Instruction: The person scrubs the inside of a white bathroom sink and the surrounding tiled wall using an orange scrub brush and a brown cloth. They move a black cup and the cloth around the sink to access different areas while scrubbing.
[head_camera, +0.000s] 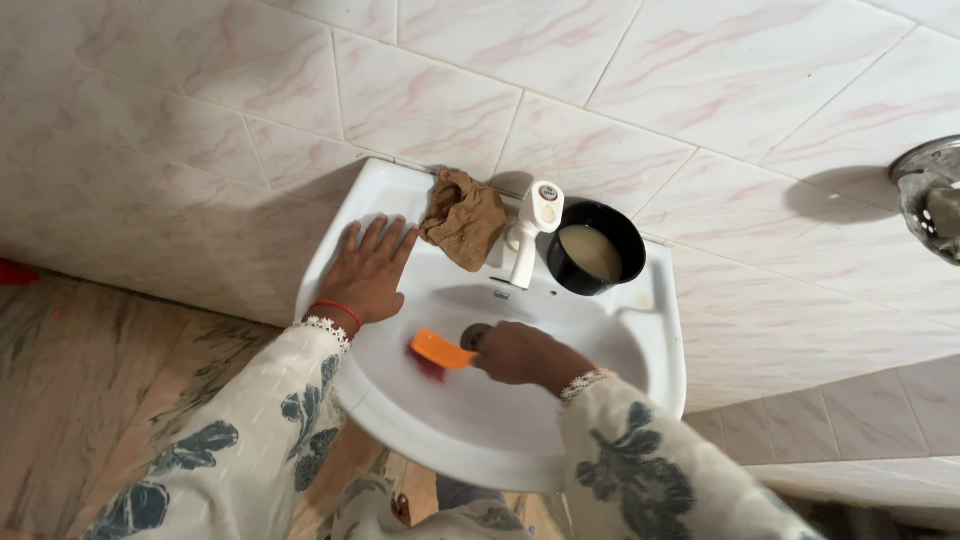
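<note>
Scrubbing brush (440, 352) of orange plastic, red at its underside, sits low in the bowl of the white ceramic wall-mounted washbasin (640, 345), just left of the dark drain hole (475, 333). My right hand (522, 354) is closed around its near end, fingers curled over the handle; my left hand (368, 270) lies flat and open on the basin's left rim, holding nothing, an orange-red thread bangle (336, 310) at the wrist. I judge the brush light and stiff, its smooth handle likely slippery when wet, so the grip belongs along the top of the handle, clear of the bristles. On the back ledge a crumpled brown cloth (463, 217) rests beside the white plastic tap (531, 232), soft and limp by the look of it. Right of the tap stands a round black bowl (594, 247) of cloudy pale liquid, which looks easy to spill if knocked. Pink-veined wall tiles (700, 90) surround the basin.
</note>
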